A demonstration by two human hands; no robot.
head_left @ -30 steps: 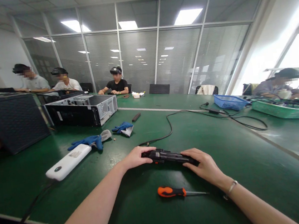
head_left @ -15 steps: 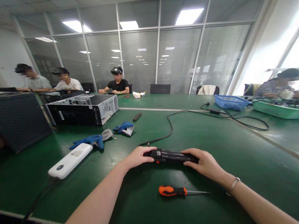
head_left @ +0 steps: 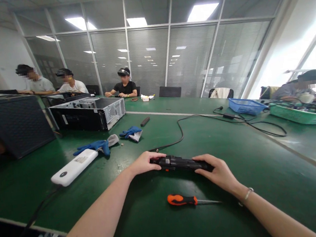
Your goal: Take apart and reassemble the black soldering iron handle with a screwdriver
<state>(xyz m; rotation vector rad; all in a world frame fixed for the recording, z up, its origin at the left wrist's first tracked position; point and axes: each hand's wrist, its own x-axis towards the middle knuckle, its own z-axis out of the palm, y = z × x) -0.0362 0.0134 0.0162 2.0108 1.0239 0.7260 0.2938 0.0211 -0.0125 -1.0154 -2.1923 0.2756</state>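
A long black device [head_left: 180, 162] with a small orange part on its near side lies crosswise between my hands, low over the table. My left hand [head_left: 147, 162] grips its left end, thumb in front and fingers behind. Round the right end, my right hand [head_left: 215, 169] is closed, with a bracelet on its wrist. What kind of device it is, I cannot make out. Closer to me, a screwdriver [head_left: 183, 199] with an orange and black handle lies on the green table [head_left: 146, 218], its tip pointing right. A black cable [head_left: 181, 131] runs behind the device; whether they join is hidden.
To the left lie a white power strip [head_left: 75, 168] and blue gloves [head_left: 97, 146]. Behind them stand an opened computer case [head_left: 80, 117] and a dark panel [head_left: 16, 127]. A blue basket [head_left: 246, 106] and a green basket [head_left: 303, 115] are at right. Several people sit around.
The device has tilted slightly, its right end a little farther right and lower, both hands still on it. The screwdriver has stayed in place.
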